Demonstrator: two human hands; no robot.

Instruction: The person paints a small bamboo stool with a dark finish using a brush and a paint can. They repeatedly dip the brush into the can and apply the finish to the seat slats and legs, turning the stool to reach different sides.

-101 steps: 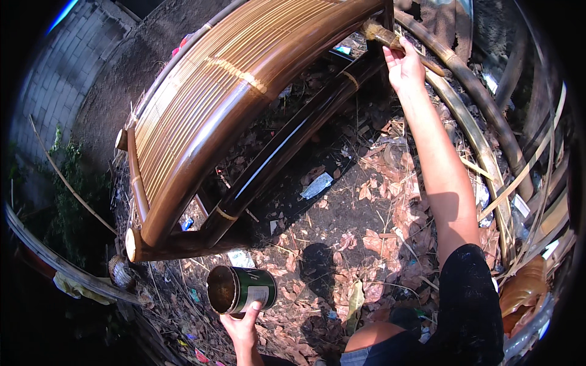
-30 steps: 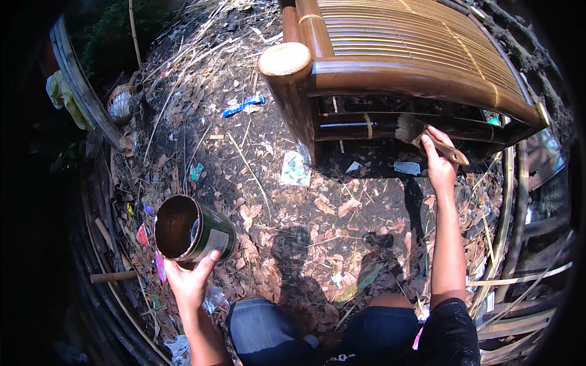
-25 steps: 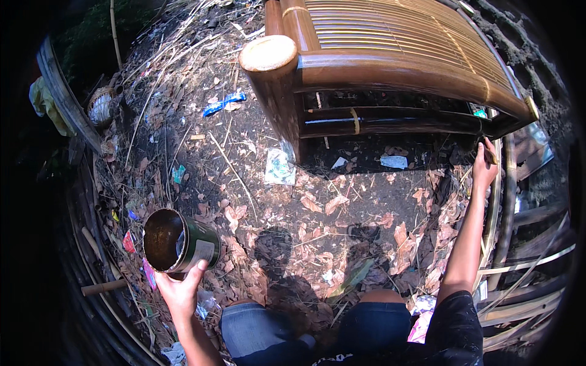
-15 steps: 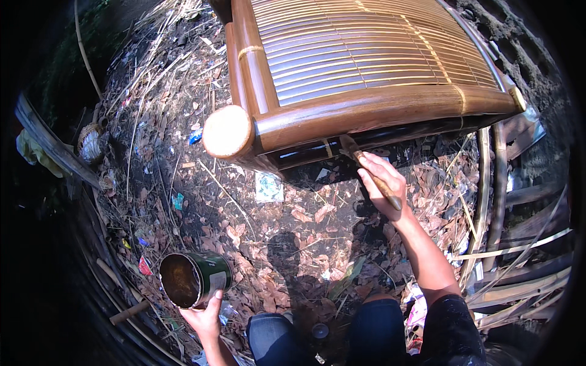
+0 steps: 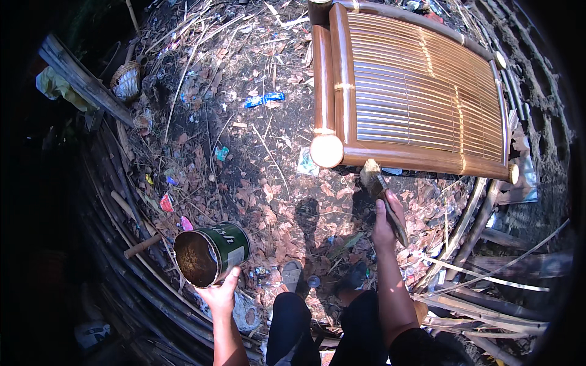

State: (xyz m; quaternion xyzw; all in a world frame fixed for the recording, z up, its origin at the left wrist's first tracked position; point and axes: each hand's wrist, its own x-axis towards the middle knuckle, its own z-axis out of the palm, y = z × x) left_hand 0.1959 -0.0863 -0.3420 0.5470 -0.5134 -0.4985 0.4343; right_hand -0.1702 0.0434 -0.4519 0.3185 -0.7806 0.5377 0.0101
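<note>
Fingers of the right hand (image 5: 384, 229): closed around the handle of a flat paintbrush (image 5: 371, 178), pale bristles pointing toward the bamboo bench (image 5: 390, 91).
Fingers of the left hand (image 5: 220, 297): curled beneath a green tin can (image 5: 232, 247), thumb against its side.
Paintbrush: tip at the lower edge of the bench's near rail (image 5: 421, 157), close to the near left corner post (image 5: 326, 151); whether the bristles touch cannot be told.
Tin can: on the bench's near side, off to its left, well apart, mouth apparently turned away from it; fill level unclear.
Strokes: long, light passes following the bamboo should serve best, easing off before the post's pale end.
Loading: bristles pressed against the can's rim should leave fewer runs; holding the can more upright would guard against spills.
</note>
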